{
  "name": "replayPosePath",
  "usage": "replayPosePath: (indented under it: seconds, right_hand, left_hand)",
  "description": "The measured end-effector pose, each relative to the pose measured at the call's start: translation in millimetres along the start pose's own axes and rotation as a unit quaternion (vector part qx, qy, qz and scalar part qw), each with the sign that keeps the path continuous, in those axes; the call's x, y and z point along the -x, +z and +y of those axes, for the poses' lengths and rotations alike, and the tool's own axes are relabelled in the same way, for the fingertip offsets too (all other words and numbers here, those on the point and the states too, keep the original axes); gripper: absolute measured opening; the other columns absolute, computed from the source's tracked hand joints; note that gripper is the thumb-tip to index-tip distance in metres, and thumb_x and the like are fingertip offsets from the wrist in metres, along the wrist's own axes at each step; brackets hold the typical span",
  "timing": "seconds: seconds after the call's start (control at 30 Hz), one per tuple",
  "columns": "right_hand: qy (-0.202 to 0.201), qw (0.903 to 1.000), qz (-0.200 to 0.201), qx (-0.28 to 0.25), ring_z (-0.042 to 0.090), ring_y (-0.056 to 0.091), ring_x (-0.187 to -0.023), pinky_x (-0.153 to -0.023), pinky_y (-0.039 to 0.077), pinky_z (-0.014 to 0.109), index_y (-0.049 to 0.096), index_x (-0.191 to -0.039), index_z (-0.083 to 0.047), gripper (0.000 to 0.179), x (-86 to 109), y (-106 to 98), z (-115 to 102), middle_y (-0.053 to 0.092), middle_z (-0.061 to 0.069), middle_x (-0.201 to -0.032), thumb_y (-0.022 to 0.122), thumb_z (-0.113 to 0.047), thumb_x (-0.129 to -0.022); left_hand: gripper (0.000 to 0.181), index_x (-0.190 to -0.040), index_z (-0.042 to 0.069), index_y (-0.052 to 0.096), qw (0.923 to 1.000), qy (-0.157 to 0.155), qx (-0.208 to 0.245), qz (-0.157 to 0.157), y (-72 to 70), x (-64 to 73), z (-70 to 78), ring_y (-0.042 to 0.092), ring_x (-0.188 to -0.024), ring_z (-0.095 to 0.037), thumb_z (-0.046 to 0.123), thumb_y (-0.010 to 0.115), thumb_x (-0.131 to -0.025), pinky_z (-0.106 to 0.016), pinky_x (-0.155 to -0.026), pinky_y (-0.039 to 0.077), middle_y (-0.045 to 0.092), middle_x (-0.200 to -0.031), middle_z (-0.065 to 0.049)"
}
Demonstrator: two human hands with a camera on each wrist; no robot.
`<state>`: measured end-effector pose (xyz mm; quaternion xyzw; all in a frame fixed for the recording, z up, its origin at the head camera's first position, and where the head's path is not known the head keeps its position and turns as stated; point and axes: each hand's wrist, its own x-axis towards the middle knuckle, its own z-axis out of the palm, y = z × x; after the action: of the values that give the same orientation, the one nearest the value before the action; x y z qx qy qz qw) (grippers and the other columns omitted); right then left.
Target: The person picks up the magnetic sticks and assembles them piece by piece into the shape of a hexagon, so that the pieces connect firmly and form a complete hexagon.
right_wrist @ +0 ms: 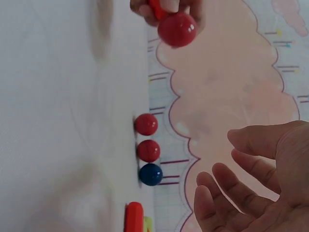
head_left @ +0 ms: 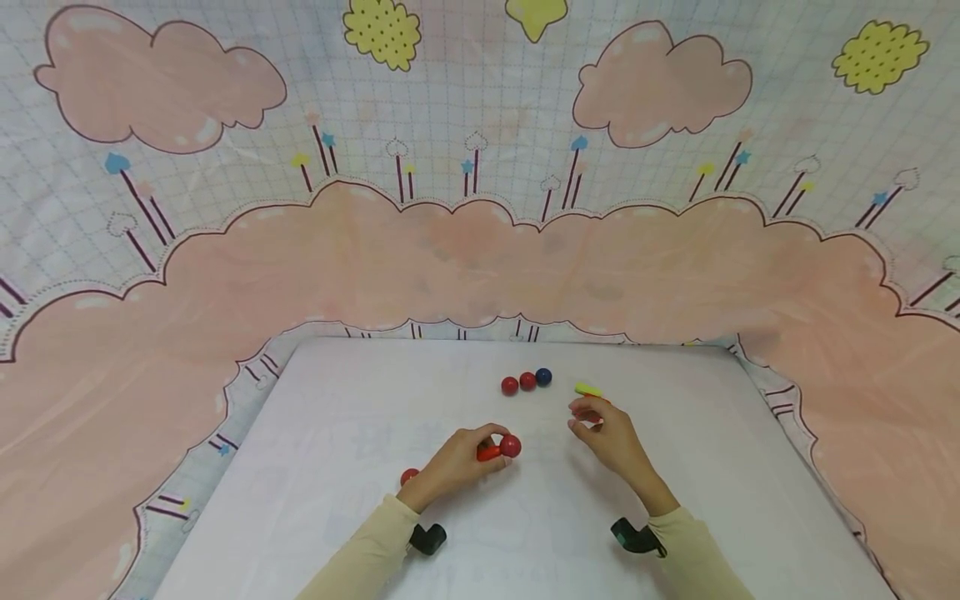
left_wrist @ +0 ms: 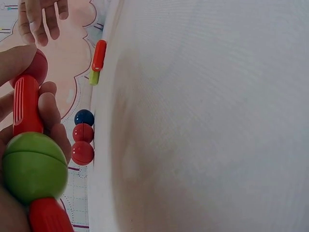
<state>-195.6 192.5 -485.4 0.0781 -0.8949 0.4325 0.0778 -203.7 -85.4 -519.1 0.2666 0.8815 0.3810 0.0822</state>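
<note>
My left hand [head_left: 453, 458] grips a joined toy piece of balls and rods. A red ball [head_left: 510, 446] tops it, held at the fingertips with a red rod [head_left: 489, 452] behind. In the left wrist view a green ball [left_wrist: 35, 166] follows, then a second red rod [left_wrist: 49, 215] that runs out of frame. Another red ball [head_left: 408, 476] shows beside the left wrist in the head view; whether it is joined to the piece I cannot tell. My right hand [head_left: 617, 437] holds nothing, its fingers loosely bent, near a yellow-green rod [head_left: 588, 389] and a red rod [left_wrist: 99, 55].
Two red balls, one left [head_left: 509, 386] and one middle [head_left: 528, 381], stand in a row with a dark blue ball [head_left: 543, 377] toward the back of the white table [head_left: 360, 400]. Behind the table hangs a cloud-patterned cloth [head_left: 480, 258].
</note>
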Motion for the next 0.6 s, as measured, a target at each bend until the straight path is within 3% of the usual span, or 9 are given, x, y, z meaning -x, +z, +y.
replayPosePath:
  seconds: [0.4,0.6]
  right_hand:
    - [0.052,0.9982,0.007,0.029,0.032,0.064,-0.109,-0.087,0.053,0.045,0.064,-0.119,-0.006,0.033,-4.2,2,25,0.069,0.014,-0.117,0.071,-0.015,-0.088]
    - [0.075,0.9961,0.016,0.043,0.032,0.064,-0.108,-0.084,0.052,0.045,0.065,-0.120,-0.008,0.032,-8.2,3,38,0.069,0.013,-0.119,0.070,-0.016,-0.089]
  left_hand:
    - [0.039,-0.126,0.024,0.060,1.0000,0.003,0.003,0.000,-0.4,1.5,0.9,0.054,-0.073,-0.005,0.035,0.071,-0.090,-0.020,-0.069,0.048,0.064,-0.085,0.010]
    - [0.039,-0.125,0.024,0.060,1.0000,0.006,-0.006,0.005,-1.5,0.2,0.5,0.054,-0.073,-0.005,0.037,0.071,-0.090,-0.021,-0.070,0.047,0.064,-0.084,0.010]
